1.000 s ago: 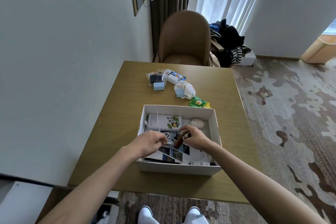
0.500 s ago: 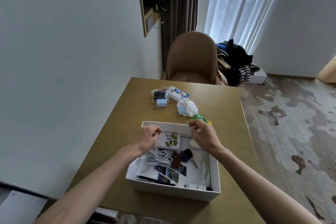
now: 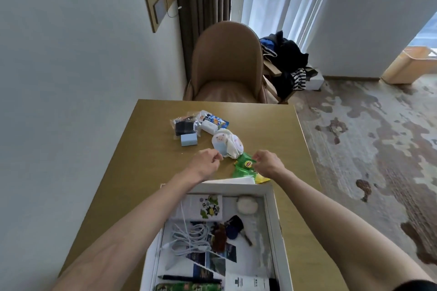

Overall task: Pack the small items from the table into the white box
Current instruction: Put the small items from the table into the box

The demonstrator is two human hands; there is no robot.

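The white box (image 3: 272, 210) sits open at the near edge of the table. It holds a coiled white cable (image 3: 189, 238), keys with a blue fob (image 3: 233, 227), a panda-printed pack (image 3: 208, 205), a round white pad (image 3: 247, 204), photos and a pen. Beyond the box, my left hand (image 3: 207, 162) hovers with curled, empty fingers just short of a white cloth bundle with pig faces (image 3: 228, 143). My right hand (image 3: 268, 163) has its fingertips at the green tea packets (image 3: 243, 165), which lie on the table; whether it grips them is unclear.
Farther back lie a light-blue block (image 3: 188, 139), a bagged black item (image 3: 183, 126), a small white box (image 3: 209, 126) and a blue snack packet (image 3: 216, 119). A brown chair (image 3: 227, 64) stands behind the table (image 3: 146, 172); a wall runs along the left.
Both hands have left the box and reached forward over its far rim to the items on the table. The view has tilted up, so the box sits lower in frame.
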